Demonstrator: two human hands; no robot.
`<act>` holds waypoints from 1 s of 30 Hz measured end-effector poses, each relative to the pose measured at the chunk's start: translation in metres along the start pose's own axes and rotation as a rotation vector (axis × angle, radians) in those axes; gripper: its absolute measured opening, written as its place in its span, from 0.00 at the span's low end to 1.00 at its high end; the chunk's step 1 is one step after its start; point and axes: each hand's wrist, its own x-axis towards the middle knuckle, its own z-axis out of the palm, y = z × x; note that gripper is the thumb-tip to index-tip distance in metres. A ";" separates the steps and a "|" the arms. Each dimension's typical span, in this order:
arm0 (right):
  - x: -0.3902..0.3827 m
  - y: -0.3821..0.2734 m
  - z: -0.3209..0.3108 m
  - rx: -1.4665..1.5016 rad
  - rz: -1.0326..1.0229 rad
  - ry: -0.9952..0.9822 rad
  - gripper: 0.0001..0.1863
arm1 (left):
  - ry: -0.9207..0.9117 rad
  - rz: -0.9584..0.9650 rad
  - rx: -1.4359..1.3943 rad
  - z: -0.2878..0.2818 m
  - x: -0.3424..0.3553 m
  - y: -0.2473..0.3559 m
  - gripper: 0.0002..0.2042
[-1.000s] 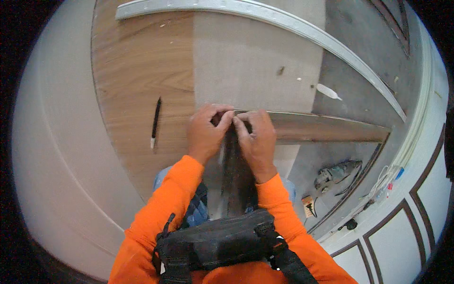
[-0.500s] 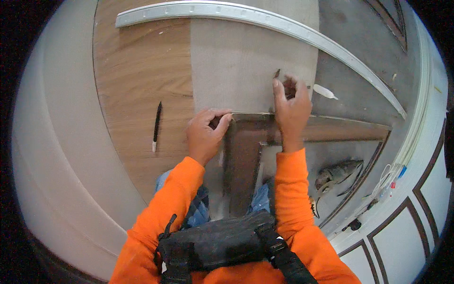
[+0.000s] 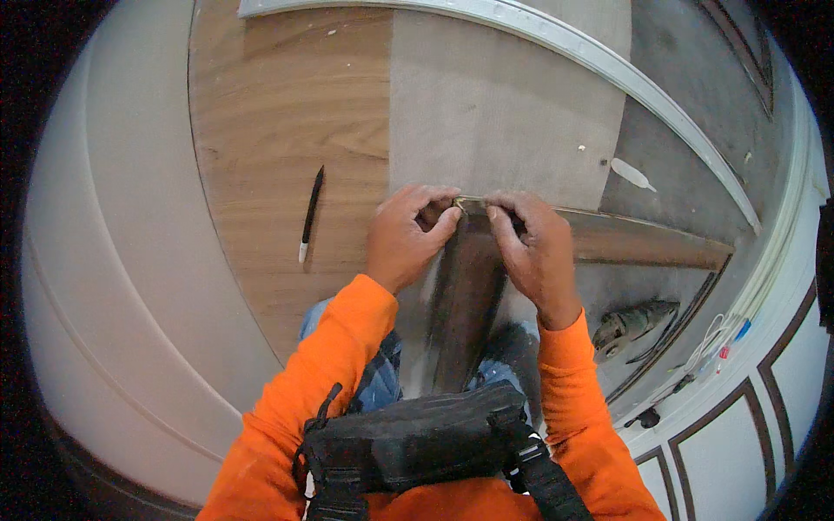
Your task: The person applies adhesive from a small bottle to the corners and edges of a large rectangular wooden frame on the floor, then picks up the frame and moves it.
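Observation:
A brown moulding frame (image 3: 469,286) lies in front of me, its near-left corner between my two hands. At that corner the thumb and fingers of my left hand (image 3: 408,234) close in a pinch on the outer edge. My right hand (image 3: 537,252) is pinched too, a short way to the right along the same top edge. Whatever is between its fingertips is too small to make out. Left of my hands, a black pen with a white end (image 3: 311,213) lies on the wood-grain surface.
A long white strip (image 3: 556,48) curves across the far side. A small white tube (image 3: 632,174) lies right of the pale sheet (image 3: 495,113). An angle grinder (image 3: 632,330) rests inside the frame, near white cables (image 3: 717,339). A pale wall (image 3: 130,217) borders the left.
My right hand has come down from over the pale sheet to the frame's corner, beside my left hand. The dark bit that showed at its fingertips is no longer visible. The view has shifted.

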 end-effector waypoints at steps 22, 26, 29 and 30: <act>0.004 0.004 0.024 -0.210 -0.113 -0.053 0.08 | -0.043 -0.016 0.045 -0.001 0.001 -0.008 0.09; 0.001 0.000 0.026 -0.333 -0.193 -0.063 0.09 | -0.018 -0.022 0.013 0.002 0.001 -0.008 0.09; 0.000 0.007 0.026 -0.282 -0.199 -0.065 0.08 | 0.016 0.006 0.018 0.005 0.001 -0.012 0.08; 0.000 0.009 0.025 -0.248 -0.198 -0.069 0.09 | 0.028 0.003 -0.012 0.006 0.002 -0.013 0.08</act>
